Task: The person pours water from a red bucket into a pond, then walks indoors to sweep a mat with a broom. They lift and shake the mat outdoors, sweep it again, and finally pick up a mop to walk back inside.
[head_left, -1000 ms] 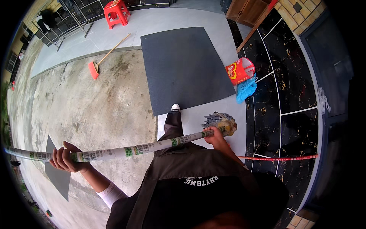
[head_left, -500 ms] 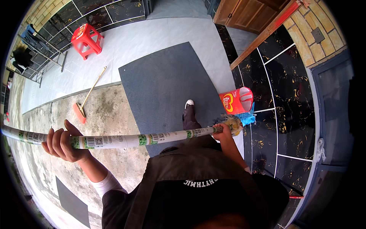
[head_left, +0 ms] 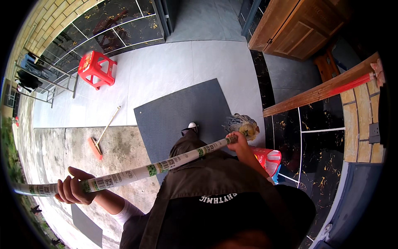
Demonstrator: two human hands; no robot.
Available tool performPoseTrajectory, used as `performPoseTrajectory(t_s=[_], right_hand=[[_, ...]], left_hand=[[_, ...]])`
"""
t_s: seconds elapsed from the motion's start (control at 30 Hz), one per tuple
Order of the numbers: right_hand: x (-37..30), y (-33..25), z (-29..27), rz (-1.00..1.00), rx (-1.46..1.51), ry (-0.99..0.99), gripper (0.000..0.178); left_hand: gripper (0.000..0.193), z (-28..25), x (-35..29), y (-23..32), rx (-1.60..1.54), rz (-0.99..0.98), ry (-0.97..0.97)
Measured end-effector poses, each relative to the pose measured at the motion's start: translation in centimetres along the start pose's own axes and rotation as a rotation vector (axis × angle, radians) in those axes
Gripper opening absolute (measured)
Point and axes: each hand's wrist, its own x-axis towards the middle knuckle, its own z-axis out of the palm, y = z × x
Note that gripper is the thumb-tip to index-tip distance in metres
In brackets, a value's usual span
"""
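Observation:
A long mop lies slantwise across my front, its pole (head_left: pixel 124 177) wrapped in white film printed with green patches and barcodes. My left hand (head_left: pixel 76 189) grips the pole toward its lower left end, thumb lifted off along the top. Closed round the other end is my right hand (head_left: pixel 237 142), close to the mop head (head_left: pixel 248 128). That head is a bunched tangle of grey and yellowish strands, partly hidden by my hand. Beyond my left hand the pole runs out to the rim of the view.
A dark grey mat (head_left: pixel 182 112) lies under my shoe (head_left: pixel 192 125). A broom (head_left: pixel 97 145) rests on the concrete to the left. Farther off stands a red stool (head_left: pixel 97 70), near a metal rack (head_left: pixel 45 79). A red bag (head_left: pixel 269 159) sits by the black tiled wall (head_left: pixel 319 145) at right.
My view has shifted forward, with the doorway showing more and the red bag now nearer to me. The pole tilts more, its left end lower. Both hands keep their hold.

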Motion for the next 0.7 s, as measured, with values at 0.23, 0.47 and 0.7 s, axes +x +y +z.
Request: performPoseTrajectory(t_s=[0.23, 0.47, 0.7], right_hand=[[7.8, -6.6, 15.8, -0.197, -0.275, -0.099, 0.009], [14.3, -16.6, 30.1, -0.142, 0.069, 0.109, 0.007], [21.2, -26.1, 43.1, -0.387, -0.335, 0.028, 0.029]], left_hand=[[0.021, 19.5, -0.4, 9.5, -0.082, -0.046, 0.028], [0.021, 40.3, 4.7, 20.4, -0.256, -0.034, 0.013], [0.021, 56.9, 8.0, 33.3, -0.397, 0.019, 0.049]])
